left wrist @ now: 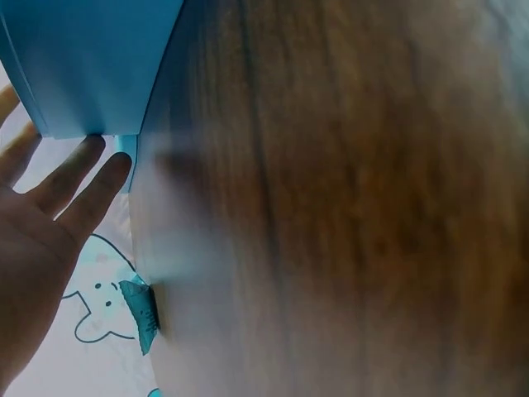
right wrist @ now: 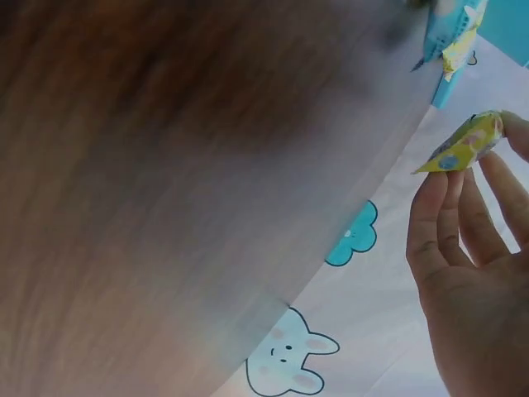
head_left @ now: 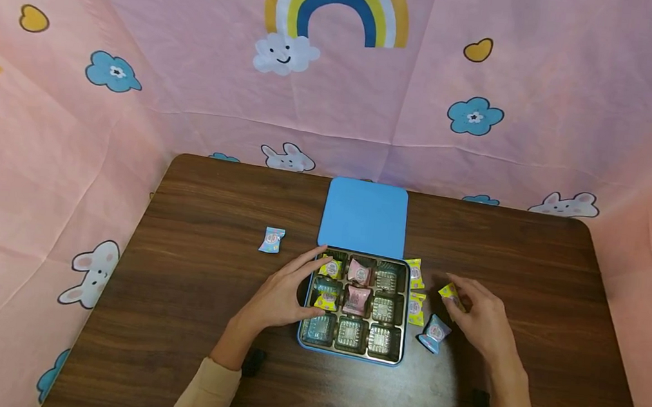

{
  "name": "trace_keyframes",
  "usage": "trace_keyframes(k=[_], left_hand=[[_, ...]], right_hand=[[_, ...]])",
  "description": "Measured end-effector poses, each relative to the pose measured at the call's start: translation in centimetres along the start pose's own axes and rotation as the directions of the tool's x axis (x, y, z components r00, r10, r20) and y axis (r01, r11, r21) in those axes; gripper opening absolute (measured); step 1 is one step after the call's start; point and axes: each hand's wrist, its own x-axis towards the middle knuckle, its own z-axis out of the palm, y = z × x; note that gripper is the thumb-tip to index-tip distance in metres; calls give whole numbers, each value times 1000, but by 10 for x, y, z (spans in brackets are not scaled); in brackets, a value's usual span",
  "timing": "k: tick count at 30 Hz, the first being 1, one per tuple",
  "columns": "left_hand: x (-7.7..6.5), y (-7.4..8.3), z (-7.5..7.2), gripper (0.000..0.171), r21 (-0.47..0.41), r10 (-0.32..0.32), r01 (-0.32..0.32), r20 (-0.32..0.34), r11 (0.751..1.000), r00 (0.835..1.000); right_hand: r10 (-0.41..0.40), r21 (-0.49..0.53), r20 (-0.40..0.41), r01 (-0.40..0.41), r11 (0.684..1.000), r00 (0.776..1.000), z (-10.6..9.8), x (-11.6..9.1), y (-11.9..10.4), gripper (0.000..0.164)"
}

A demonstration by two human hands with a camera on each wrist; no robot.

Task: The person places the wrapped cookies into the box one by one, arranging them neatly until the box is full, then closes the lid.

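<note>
A blue-edged tin (head_left: 349, 354) with a divided plastic tray sits on the table. Two yellow wrapped candies (head_left: 326, 301) lie in its left column, upper and middle compartments; two pink wrapped candies (head_left: 356, 300) occupy the middle column's same rows. My left hand (head_left: 280, 295) spreads over the tin's left side, fingers extended, with no candy in its grasp. Between thumb and fingertips, my right hand (head_left: 485, 317) pinches a yellow wrapped candy (right wrist: 464, 145) to the right of the tin. Near that hand lies a blue wrapped candy (head_left: 435, 333).
The tin's blue lid (head_left: 363, 216) lies behind the tin. Two more yellow candies (head_left: 416, 309) rest against its right side. A separate light blue candy (head_left: 271, 240) is on the wooden table (head_left: 209, 271) at left. A pink patterned cloth (head_left: 199, 57) surrounds the table.
</note>
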Motion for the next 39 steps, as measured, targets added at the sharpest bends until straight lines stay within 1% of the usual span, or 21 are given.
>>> trace_keyframes(k=[5, 13, 15, 17, 21, 23, 31, 36, 39], left_hand=[[0, -1, 0, 100, -7, 14, -14, 2, 1000, 1000], [0, -2, 1, 100, -18, 28, -28, -10, 999, 1000], [1, -2, 1, 100, -21, 27, -27, -10, 999, 1000], [0, -2, 1, 100, -26, 22, -22, -9, 999, 1000], [0, -1, 1, 100, -38, 22, -23, -16, 999, 1000], [-1, -2, 2, 99, -44, 23, -23, -18, 999, 1000], [-1, -3, 4, 99, -58, 1, -1, -11, 998, 1000], [-1, -3, 4, 99, -60, -13, 13, -8, 998, 1000], [-2, -3, 5, 101, -56, -17, 16, -5, 998, 1000]], right_hand=[[-12, 10, -12, 12, 1000, 1000, -1, 3, -4, 47], [-10, 39, 10, 10, 999, 1000, -1, 12, -18, 45], [-31, 54, 10, 30, 998, 999, -1, 16, -24, 44], [-68, 75, 9, 68, 995, 998, 0, 22, -30, 45], [-150, 105, 6, 149, 983, 989, 2, 35, -42, 48], [-173, 104, 3, 171, 980, 985, 3, 40, -46, 49], [-185, 104, 1, 184, 977, 983, 1, 51, -55, 46], [-202, 147, 14, 197, 969, 979, 3, 56, -59, 45], [-224, 164, 3, 220, 962, 975, 6, 60, -63, 46]])
